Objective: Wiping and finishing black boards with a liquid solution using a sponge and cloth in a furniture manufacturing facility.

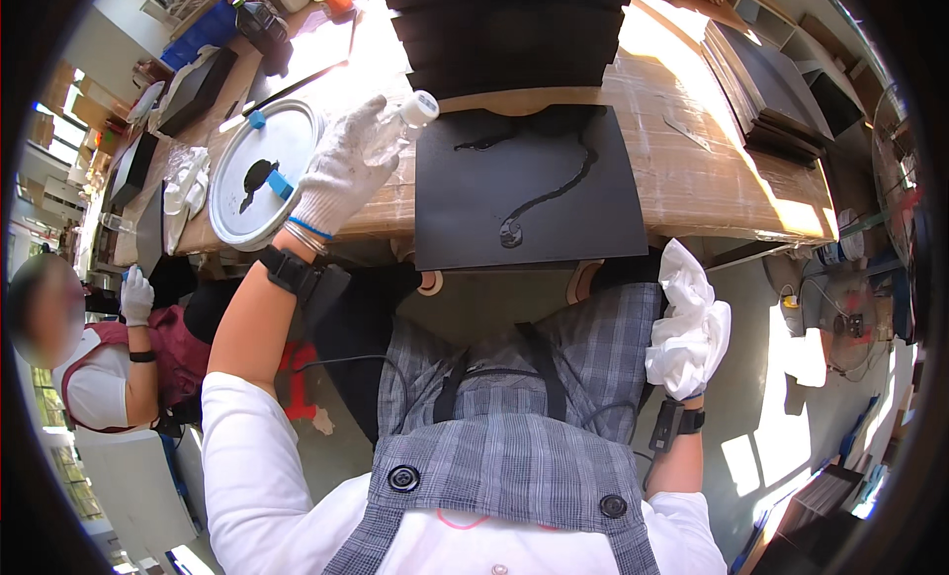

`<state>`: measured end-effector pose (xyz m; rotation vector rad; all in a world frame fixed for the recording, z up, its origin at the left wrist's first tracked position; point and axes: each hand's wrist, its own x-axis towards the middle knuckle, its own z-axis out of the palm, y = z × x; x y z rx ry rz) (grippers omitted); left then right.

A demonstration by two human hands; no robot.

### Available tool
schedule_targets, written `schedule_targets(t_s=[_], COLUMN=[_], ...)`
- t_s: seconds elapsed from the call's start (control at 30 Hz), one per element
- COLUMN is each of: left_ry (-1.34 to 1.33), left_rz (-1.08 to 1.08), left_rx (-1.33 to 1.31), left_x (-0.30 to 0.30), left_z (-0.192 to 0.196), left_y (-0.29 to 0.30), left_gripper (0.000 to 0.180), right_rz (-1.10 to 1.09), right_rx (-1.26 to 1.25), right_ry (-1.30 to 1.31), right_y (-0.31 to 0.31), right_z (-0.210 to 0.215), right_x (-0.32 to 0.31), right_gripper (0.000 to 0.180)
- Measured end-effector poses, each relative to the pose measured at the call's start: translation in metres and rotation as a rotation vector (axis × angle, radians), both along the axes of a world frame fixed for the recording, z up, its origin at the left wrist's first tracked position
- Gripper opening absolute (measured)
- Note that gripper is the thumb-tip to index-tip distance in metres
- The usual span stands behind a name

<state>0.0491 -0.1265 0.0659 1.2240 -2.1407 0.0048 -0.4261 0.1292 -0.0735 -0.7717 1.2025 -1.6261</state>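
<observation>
In my gloved left hand [348, 160] is a small clear bottle [393, 132] with a white cap, held above the table by the near-left corner of a black panel [465, 204]. A glossy wet streak [563, 187] curves across that panel, which juts over the table's front edge. My right hand [687, 362] is down beside my right thigh, clutching a crumpled white cloth [684, 278]; the cloth and glove are both white, so its fingers are hard to make out. Left of my left hand lies a round white lid [229, 175] with a black puddle [259, 179] and blue sponge pieces [281, 185].
A tall stack of black panels [509, 36] stands behind the panel. More dark boards [771, 86] are piled on the table's right. Crumpled white cloth [186, 179] and a dark bottle [259, 23] are at the left. A co-worker [109, 367] sits far left.
</observation>
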Motion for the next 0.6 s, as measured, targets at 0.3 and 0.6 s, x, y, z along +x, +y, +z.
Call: schedule_targets(t_s=[0.3,0.6], left_ry=[0.458,0.407], left_rz=[0.359,0.400], left_rx=[0.179,0.016], left_x=[0.039,-0.006], left_z=[-0.020,-0.063], left_y=[-0.104,-0.016], left_gripper=[0.070,0.060], right_rz=[-0.068,0.152], right_rx=[-0.005,0.096], right_ry=[1.126,0.871], right_y=[-0.076,-0.243], right_z=[0.124,0.155], right_x=[0.021,0.097], right_gripper=[0.050,0.034])
